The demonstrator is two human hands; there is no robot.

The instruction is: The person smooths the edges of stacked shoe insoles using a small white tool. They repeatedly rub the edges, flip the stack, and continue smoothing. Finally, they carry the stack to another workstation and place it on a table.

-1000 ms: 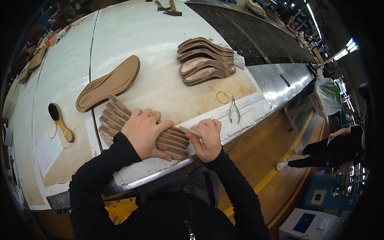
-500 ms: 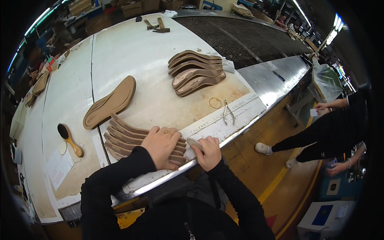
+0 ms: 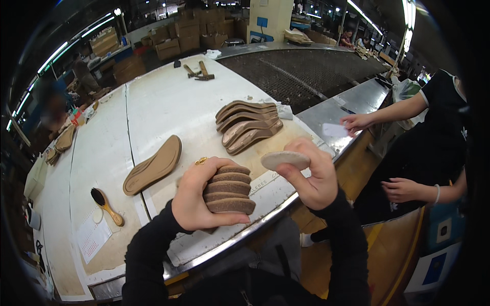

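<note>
My left hand (image 3: 196, 201) grips a stack of several brown shoe insoles (image 3: 228, 189) end-on, lifted above the near edge of the white worktable (image 3: 158, 107). My right hand (image 3: 314, 176) holds a single pale insole (image 3: 286, 159) just to the right of that stack, apart from it. One brown insole (image 3: 153, 164) lies flat on the table left of my left hand. A fanned pile of brown insoles (image 3: 247, 125) rests farther back on the table.
A wooden-handled brush (image 3: 107, 205) and a paper sheet (image 3: 92, 235) lie at the left. Hammers (image 3: 198, 71) sit at the far end. A mesh conveyor (image 3: 301, 71) runs behind. Another person (image 3: 429, 148) in black stands at the right, one hand on a metal ledge.
Both hands have lifted off the table: the left has gathered the fanned insoles into a held stack, the right has picked up one pale insole. The view has tilted upward.
</note>
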